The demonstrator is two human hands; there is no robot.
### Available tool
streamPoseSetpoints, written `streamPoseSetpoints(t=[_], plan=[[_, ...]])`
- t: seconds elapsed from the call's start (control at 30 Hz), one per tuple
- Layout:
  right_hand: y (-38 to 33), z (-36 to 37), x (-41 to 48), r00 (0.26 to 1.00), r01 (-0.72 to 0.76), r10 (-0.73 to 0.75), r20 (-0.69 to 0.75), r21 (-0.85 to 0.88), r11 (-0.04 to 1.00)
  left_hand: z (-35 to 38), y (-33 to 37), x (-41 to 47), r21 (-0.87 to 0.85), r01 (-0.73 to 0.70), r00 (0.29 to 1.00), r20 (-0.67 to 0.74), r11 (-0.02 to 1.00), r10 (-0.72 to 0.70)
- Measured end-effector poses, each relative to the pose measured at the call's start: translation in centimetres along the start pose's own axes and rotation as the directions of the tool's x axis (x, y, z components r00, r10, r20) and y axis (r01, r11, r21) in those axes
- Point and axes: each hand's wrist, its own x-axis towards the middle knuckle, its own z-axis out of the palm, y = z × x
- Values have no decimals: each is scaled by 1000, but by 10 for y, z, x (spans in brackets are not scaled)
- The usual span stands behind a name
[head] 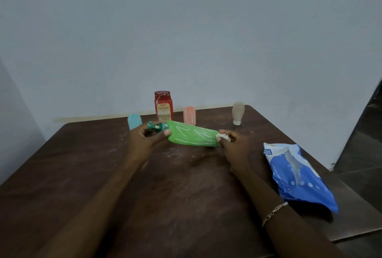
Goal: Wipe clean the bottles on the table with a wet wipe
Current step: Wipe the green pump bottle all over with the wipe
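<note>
Right hand [234, 145] presses wipe [223, 136], seemingly, against green bottle [192, 136].

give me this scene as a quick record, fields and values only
held: green bottle, sideways between both hands, white streaks on it
left hand: grips its cap end
right hand: pinches wet wipe at its base
standing behind: blue bottle, red jar, pink bottle, beige bottle
right side of table: wipes pack

The light-blue bottle [134, 121] is half hidden behind the left hand [144, 140]. What seems a wet wipe [223, 136] is largely covered by the right hand [234, 147]. The label of the red jar [163, 105] cannot be read.
</note>
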Motion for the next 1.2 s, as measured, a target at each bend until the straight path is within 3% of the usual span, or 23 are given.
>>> streamPoseSetpoints(t=[0.17, 0.37, 0.57, 0.77, 0.9, 1.07, 1.2], plan=[[-3, -1, -4, 999, 18, -17, 34, -37, 999, -14, -18, -10, 55, 19, 999, -42, 998, -17], [-13, -7, -11, 994, 79, -59, 90, -235, 969, -25, -28, -10, 88, 96, 995, -6, 991, -96], [-12, -8, -9, 999, 52, -47, 23, -314, 948, -35, -33, -1, 97, 123, 991, 45, 988, -128], [-8, 11, -10, 968, 247, -230, 99, -521, 817, -30, -30, -1, 79, 107, 994, 23, 991, -110], [-10, 21, -20, 921, 389, -319, 223, -505, 771, -30, -31, -1, 76, 117, 993, 18, 990, -119], [-7, 2, -3, 970, 242, -213, 117, -534, 810, -31, -31, -3, 95, 108, 994, 11, 990, -110], [-11, 14, -18, 933, 358, -296, 205, -444, 821, -31, -31, -2, 95, 115, 993, 10, 989, -116]])
